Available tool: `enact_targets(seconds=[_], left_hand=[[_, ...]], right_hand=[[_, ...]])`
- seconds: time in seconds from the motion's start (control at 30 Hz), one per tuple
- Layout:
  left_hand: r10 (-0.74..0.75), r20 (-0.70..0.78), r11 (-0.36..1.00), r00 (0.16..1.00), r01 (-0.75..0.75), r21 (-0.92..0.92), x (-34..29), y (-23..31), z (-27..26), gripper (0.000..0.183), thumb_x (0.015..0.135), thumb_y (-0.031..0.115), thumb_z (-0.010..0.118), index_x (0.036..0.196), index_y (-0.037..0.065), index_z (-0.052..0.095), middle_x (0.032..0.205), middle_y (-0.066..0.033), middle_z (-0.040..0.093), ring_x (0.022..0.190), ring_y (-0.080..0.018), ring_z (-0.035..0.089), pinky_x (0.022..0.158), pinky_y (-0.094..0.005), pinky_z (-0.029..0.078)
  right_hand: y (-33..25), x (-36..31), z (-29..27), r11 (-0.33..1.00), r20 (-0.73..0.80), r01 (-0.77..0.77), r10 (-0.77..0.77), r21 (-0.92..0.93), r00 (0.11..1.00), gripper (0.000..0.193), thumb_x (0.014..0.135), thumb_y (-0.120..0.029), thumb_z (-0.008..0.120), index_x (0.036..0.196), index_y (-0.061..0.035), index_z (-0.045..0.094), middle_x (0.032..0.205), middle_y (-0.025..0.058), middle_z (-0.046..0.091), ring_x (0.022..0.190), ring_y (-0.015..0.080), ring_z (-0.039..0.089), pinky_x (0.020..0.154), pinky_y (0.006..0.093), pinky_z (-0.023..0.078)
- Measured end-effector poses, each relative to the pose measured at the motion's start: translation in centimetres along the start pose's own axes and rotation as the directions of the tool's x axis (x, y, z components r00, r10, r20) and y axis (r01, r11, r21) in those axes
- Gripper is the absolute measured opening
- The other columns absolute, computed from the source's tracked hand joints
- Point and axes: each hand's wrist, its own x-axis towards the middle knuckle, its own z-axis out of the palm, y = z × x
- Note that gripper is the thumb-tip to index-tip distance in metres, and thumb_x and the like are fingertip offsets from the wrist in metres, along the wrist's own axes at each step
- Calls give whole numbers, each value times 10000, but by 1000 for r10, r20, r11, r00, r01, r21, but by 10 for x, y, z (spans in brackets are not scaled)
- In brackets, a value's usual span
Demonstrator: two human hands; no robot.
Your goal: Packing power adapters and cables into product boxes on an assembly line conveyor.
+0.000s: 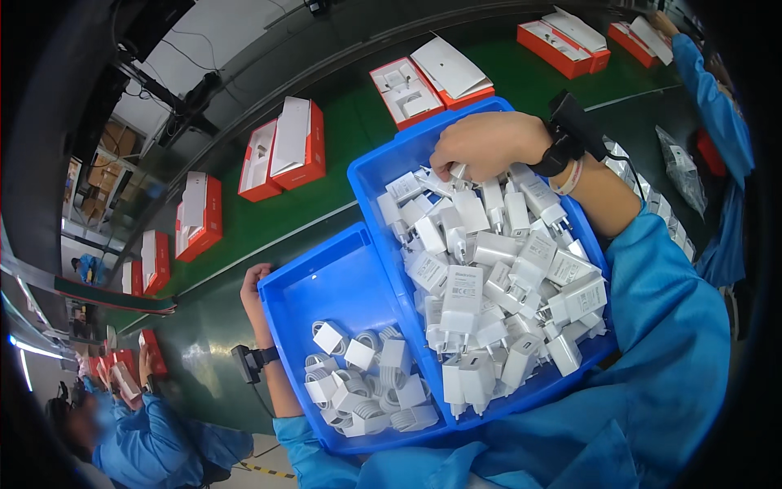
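Note:
Two blue plastic bins sit side by side in front of me. The right bin is heaped with white plug-in chargers, their two-pin plugs pointing every way. Over its far end, my right hand reaches down with bent fingers closed round one white charger. In the left bin, coiled white charging cables with white paper wraps lie in the near part. My left hand is at that bin's far left corner, fingers curled against its outer edge and partly hidden.
A green conveyor belt runs beyond the bins, carrying several open red-and-white boxes. More chargers and a clear plastic bag lie right. Co-workers in blue sit at left and stand at right.

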Motion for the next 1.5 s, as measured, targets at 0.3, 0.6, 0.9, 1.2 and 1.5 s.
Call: enact_targets(seconds=[0.3,0.6,0.9,1.2,1.5], left_hand=[[-244,105,842,964,265,-469,39,23,-39,258,977,193,563,1164,32,643,946,-6,623,846,-98,560,785,-242,448],[-207,-56,978,977,207,-1,168,-12,30,568,972,407,544,1410,55,454,1402,-93,496,1259,-201,470,961,-363,416],[-188,168,982,968,181,57,181,19,104,530,1009,406,461,1413,63,461,1344,-83,535,1193,-184,505,975,-368,407],[-207,169,976,964,191,104,171,43,114,457,949,254,500,1372,81,504,1253,-75,591,1100,-186,567,872,-358,483],[-107,257,988,960,73,136,161,50,84,602,983,371,530,1465,40,386,1382,-130,523,1206,-234,528,959,-370,457]], right_hand=[[24,-1,-1,902,-190,294,-243,317,951,269,807,-80,638,1069,-48,691,1018,105,701,968,264,655,848,343,516],[6,19,8,792,-495,520,-329,320,804,300,889,-139,624,1177,-56,643,1124,93,649,1001,240,608,883,360,493],[23,15,16,835,-520,492,-315,246,794,273,906,-150,614,1162,-74,666,1093,107,656,1001,271,629,859,363,506],[23,17,13,811,-488,523,-355,264,797,235,897,-140,606,1096,-52,697,1036,115,673,973,279,645,841,367,509],[15,14,5,798,-466,523,-355,301,810,242,870,-134,638,1080,-33,703,1035,112,671,956,249,646,799,338,527]])
